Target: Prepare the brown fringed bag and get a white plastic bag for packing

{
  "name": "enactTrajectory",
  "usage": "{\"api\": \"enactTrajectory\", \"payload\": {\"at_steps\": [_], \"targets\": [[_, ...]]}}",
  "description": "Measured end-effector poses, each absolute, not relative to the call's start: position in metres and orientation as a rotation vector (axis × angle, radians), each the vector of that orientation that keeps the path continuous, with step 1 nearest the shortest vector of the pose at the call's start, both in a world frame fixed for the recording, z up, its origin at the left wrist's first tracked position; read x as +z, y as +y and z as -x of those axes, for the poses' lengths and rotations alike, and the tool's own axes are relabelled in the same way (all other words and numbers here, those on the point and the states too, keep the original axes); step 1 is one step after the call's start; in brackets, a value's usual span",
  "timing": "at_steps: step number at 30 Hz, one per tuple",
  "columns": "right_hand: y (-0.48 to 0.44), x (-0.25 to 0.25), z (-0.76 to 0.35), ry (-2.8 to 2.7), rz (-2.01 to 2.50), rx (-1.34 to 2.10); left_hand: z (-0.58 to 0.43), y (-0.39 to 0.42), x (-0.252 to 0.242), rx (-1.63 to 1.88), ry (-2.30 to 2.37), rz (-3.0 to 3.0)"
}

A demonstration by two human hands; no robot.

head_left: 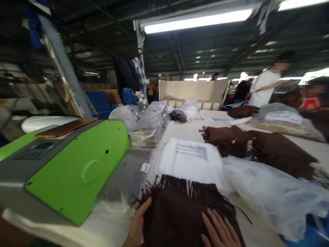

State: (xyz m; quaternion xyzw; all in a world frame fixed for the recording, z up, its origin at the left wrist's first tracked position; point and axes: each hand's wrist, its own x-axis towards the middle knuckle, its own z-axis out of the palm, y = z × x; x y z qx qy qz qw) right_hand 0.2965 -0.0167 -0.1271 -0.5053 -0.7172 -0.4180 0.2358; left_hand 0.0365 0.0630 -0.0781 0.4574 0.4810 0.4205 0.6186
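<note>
A folded dark brown fringed garment (180, 209) lies on the white table (185, 132) right in front of me. My left hand (137, 224) holds its left edge, thumb and fingers curled onto the fabric. My right hand (221, 231) lies flat on top of the garment, fingers stretched and apart. Just beyond the fringe lies a stack of clear plastic bags with printed text (190, 159).
A green and grey machine (69, 164) stands at my left. More brown fringed garments (257, 145) and loose plastic wrap (272, 195) lie to the right. Stacked bagged goods (150, 125) sit behind. People (264, 85) work at the far right end.
</note>
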Motion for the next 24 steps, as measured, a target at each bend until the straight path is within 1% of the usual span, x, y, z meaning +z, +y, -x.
{"api": "enactTrajectory", "payload": {"at_steps": [2, 4, 6, 8, 10, 13, 17, 20, 22, 23, 24], "targets": [[-0.022, -0.129, -0.279, -1.993, 1.405, -1.066, -0.032, 0.058, -0.075, 0.948, 1.107, -0.994], [-0.026, -0.124, -0.276, -2.055, 1.440, -1.014, -0.038, 0.056, -0.071, 0.885, 1.181, -1.259], [-0.028, -0.120, -0.280, -2.106, 1.470, -1.017, -0.049, 0.054, -0.067, 0.668, 1.299, -1.725], [-0.029, -0.119, -0.284, -2.124, 1.504, -1.030, -0.062, 0.049, -0.065, 0.381, 1.349, -2.041], [-0.030, -0.121, -0.286, -2.125, 1.525, -1.010, -0.074, 0.045, -0.065, 0.214, 1.318, -2.188], [-0.030, -0.125, -0.286, -2.109, 1.519, -0.961, -0.084, 0.040, -0.065, 0.123, 1.197, -2.280], [-0.029, -0.125, -0.283, -2.173, 1.487, -0.992, -0.091, 0.033, -0.068, 0.140, 1.059, -2.321], [-0.031, -0.112, -0.281, -2.195, 1.446, -0.965, -0.092, 0.026, -0.066, 0.245, 0.767, -2.352], [-0.035, -0.100, -0.287, -2.159, 1.466, -0.786, -0.086, 0.026, -0.059, 0.364, 0.574, -2.355], [-0.039, -0.094, -0.293, -2.095, 1.505, -0.652, -0.080, 0.029, -0.054, 0.469, 0.583, -2.329], [-0.043, -0.089, -0.303, -1.996, 1.556, -0.509, -0.072, 0.035, -0.049, 0.611, 0.690, -2.273]]}}
